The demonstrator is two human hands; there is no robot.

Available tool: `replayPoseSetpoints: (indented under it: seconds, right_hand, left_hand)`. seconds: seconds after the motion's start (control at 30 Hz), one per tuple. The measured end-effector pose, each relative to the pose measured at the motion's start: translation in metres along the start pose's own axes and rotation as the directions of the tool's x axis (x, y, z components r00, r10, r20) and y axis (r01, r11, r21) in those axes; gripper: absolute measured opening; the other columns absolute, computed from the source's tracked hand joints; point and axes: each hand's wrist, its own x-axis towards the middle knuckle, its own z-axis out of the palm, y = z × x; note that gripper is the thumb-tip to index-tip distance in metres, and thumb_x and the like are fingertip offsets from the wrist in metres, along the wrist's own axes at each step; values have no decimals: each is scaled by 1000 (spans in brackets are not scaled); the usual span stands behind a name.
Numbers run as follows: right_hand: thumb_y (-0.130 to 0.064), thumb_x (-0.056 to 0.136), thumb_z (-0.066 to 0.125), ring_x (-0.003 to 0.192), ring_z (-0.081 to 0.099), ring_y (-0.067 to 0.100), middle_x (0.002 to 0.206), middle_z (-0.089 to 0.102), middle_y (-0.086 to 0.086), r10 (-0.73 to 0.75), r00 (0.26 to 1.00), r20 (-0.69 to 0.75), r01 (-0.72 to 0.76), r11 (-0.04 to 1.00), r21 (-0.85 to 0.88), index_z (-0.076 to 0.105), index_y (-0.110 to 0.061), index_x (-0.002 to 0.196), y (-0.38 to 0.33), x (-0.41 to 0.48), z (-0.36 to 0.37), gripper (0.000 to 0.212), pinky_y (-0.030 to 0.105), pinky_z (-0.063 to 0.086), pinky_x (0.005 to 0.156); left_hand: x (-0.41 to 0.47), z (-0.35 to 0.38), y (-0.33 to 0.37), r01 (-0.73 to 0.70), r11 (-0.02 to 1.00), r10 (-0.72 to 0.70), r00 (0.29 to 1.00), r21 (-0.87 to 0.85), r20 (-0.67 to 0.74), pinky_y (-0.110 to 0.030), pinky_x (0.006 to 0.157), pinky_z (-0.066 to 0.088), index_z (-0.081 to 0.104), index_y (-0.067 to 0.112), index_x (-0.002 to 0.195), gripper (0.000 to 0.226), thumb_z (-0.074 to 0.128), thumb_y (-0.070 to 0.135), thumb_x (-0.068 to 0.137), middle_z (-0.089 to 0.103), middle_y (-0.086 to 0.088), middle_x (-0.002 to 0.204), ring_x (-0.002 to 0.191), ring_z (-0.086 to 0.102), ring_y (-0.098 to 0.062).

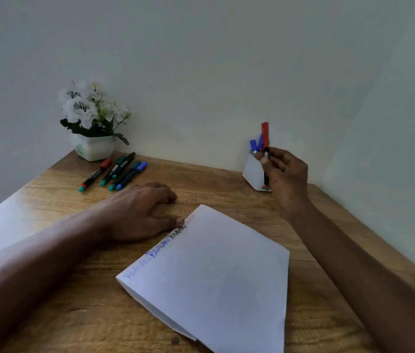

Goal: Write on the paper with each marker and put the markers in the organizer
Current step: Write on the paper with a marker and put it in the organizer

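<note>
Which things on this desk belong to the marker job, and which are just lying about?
Job: red marker, pinched by the right hand; white organizer holding blue markers; paper with writing; five loose markers; left hand at the paper's edge.
Lying about: potted white flowers; wooden table.
</note>
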Motion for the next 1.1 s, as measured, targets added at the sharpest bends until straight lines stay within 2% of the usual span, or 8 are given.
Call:
replayPoseSetpoints:
  seconds: [0.23, 0.43, 0.57, 0.67, 0.8, 0.97, 1.03, 1.1]
  right_hand:
    - [-18, 87, 77, 85, 74, 18, 97, 76, 3, -42, 976, -216, 1, 982, -189, 74, -17, 113, -6, 79, -18, 26, 42, 63, 84]
    - [-14, 83, 78, 80, 74, 21, 93, 74, 6, -47, 988, -150, -26, 894, -447, 72, -14, 103, -2, 105, -4, 20, 38, 63, 79]
    - [-11, 81, 74, 70, 64, 14, 80, 68, 4, 4, 992, -125, -76, 810, -581, 74, -6, 90, 7, 104, 3, 10, 23, 50, 61]
    - [-18, 78, 73, 69, 68, 19, 71, 69, 5, 69, 992, -106, -120, 777, -618, 75, -2, 82, 14, 104, 2, 17, 30, 53, 63]
    - [-20, 77, 75, 75, 71, 24, 85, 74, 14, 125, 988, -92, -154, 746, -648, 75, 2, 92, 21, 107, -2, 26, 43, 62, 78]
    - [-18, 81, 76, 65, 63, 15, 90, 75, 15, 135, 989, -62, -143, 745, -651, 77, -1, 88, 26, 106, -7, 19, 33, 57, 67]
    - [-16, 84, 70, 70, 64, 14, 92, 75, 10, 66, 994, -87, -106, 769, -630, 76, -7, 89, 28, 102, -7, 12, 26, 51, 62]
    - [-16, 87, 64, 81, 66, 18, 93, 75, 5, -183, 976, -122, 63, 763, -643, 75, -12, 94, 29, 96, -7, 14, 27, 49, 69]
  left_hand:
    - [3, 1, -3, -3, 1000, 3, 1000, -25, 18, -30, 110, 40, 48, 38, 142, 65, 54, 71, 86, 42, 15, 152, 134, 44, -6]
    - [3, 1, -5, -6, 999, 7, 1000, -33, 26, -30, 110, 40, 47, 39, 142, 66, 53, 73, 85, 43, 16, 151, 133, 44, -6]
    - [2, 1, -5, -6, 999, 7, 1000, -39, 28, -32, 111, 39, 47, 39, 142, 68, 52, 75, 84, 42, 16, 152, 134, 44, -7]
    - [2, 1, -5, -5, 999, 6, 1000, -41, 29, -34, 112, 39, 48, 39, 142, 66, 53, 73, 86, 41, 16, 152, 135, 44, -7]
    - [3, 0, -5, -2, 999, 3, 1000, -35, 31, -36, 114, 38, 47, 39, 143, 66, 54, 72, 87, 41, 15, 153, 137, 42, -8]
    - [2, -1, -4, 4, 999, -3, 999, -35, 38, -34, 114, 37, 46, 38, 144, 66, 54, 71, 87, 39, 15, 154, 138, 41, -8]
    - [1, -2, -3, 5, 999, -3, 999, -39, 45, -34, 113, 38, 46, 38, 144, 66, 54, 71, 87, 39, 15, 154, 138, 41, -7]
    - [1, -3, -2, 6, 999, -4, 999, -39, 54, -34, 112, 38, 45, 38, 145, 66, 53, 71, 88, 39, 16, 154, 137, 41, -7]
